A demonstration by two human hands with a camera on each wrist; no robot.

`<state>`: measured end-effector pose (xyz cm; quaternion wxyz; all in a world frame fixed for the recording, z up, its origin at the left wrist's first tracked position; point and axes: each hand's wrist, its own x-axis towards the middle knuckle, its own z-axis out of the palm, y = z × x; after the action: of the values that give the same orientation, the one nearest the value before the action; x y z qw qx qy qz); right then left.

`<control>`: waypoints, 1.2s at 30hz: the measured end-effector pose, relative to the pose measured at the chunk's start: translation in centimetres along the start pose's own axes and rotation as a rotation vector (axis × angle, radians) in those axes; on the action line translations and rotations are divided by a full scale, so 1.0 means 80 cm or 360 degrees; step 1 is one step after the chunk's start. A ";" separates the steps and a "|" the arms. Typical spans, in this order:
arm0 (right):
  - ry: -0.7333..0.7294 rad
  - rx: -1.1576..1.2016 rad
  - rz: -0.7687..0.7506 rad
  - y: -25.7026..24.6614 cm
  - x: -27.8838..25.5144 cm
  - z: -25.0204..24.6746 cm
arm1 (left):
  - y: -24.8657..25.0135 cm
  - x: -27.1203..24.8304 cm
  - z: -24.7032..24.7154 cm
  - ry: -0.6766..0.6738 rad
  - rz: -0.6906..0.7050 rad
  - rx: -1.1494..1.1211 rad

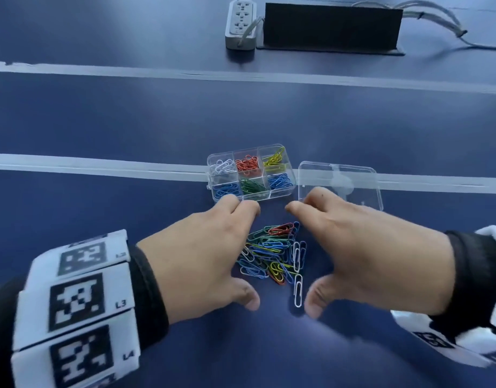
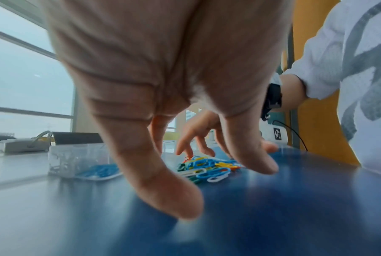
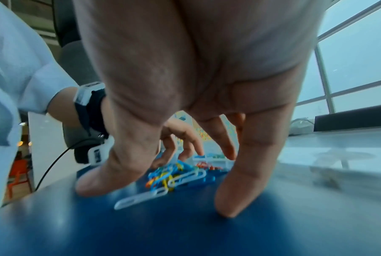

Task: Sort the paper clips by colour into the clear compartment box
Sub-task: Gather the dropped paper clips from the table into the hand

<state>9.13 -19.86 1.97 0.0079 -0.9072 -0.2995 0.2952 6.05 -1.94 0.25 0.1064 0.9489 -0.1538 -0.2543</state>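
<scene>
Two hands bracket the mixed paper clip pile on the tabletop, left hand and right hand both spread, grasping nothing. Compartment box sits just beyond, partly filled. Sorting's midway; next, pinch one clip free.
</scene>
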 end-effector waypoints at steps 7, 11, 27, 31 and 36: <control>0.0044 0.0063 0.0051 -0.017 0.022 0.009 | 0.012 0.029 -0.002 0.0142 0.0030 -0.0024; 0.0201 0.0255 0.0043 -0.018 0.036 0.011 | 0.018 0.038 0.000 0.0253 -0.0004 -0.0180; 0.0573 0.0450 0.0012 0.006 0.031 -0.015 | -0.003 0.036 -0.013 0.0106 -0.0034 -0.1474; 0.0677 0.0531 -0.0003 0.015 0.018 -0.051 | -0.009 0.032 -0.024 0.0167 0.0012 -0.1959; 0.0691 0.0606 -0.0150 0.015 -0.001 -0.087 | -0.003 0.036 -0.013 0.0002 0.0023 -0.2616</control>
<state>13.50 -19.73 7.53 0.2555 -0.9165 -0.2719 0.1443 8.98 -2.57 -0.23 0.7691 0.5673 0.0755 -0.2845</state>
